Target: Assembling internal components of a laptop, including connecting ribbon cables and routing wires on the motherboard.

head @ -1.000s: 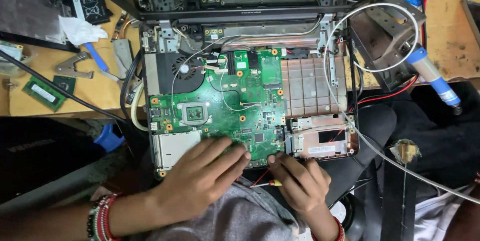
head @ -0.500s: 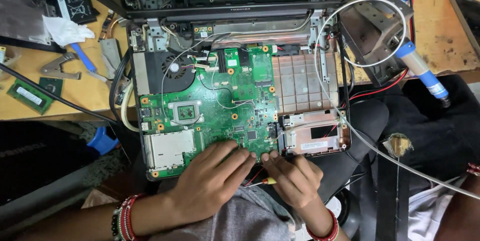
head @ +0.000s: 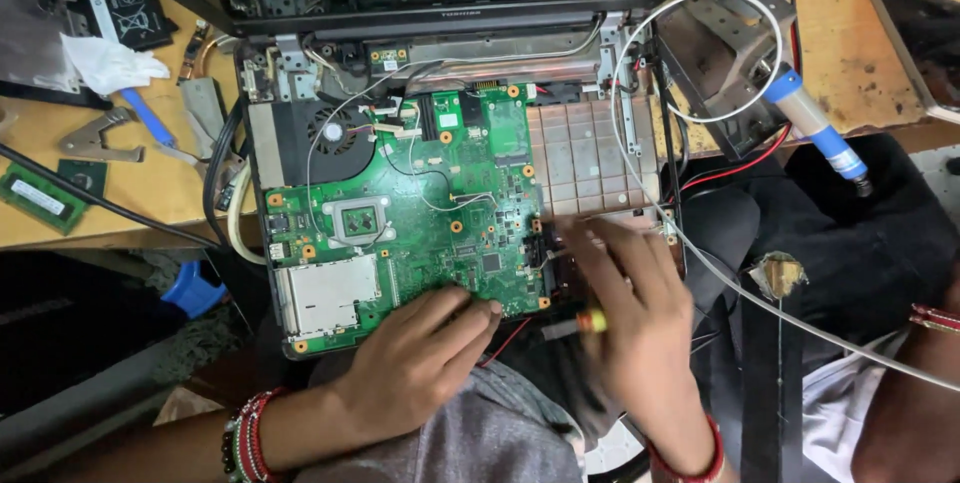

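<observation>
At the left edge of the frame a green memory stick [head: 40, 198] lies on the wooden counter [head: 120, 203], near grey pliers [head: 95, 135]. In the middle, an opened laptop [head: 440, 23] shows its green circuit board [head: 400, 213]. The left hand [head: 415, 368] rests at the board's lower edge, fingers loosely curled, gripping nothing. Right of it, the blurred right hand [head: 630, 313] holds a small screwdriver [head: 580, 323] with a yellow and green handle just beside the board's lower right corner. A blue-handled soldering iron [head: 820, 133] lies at upper right.
</observation>
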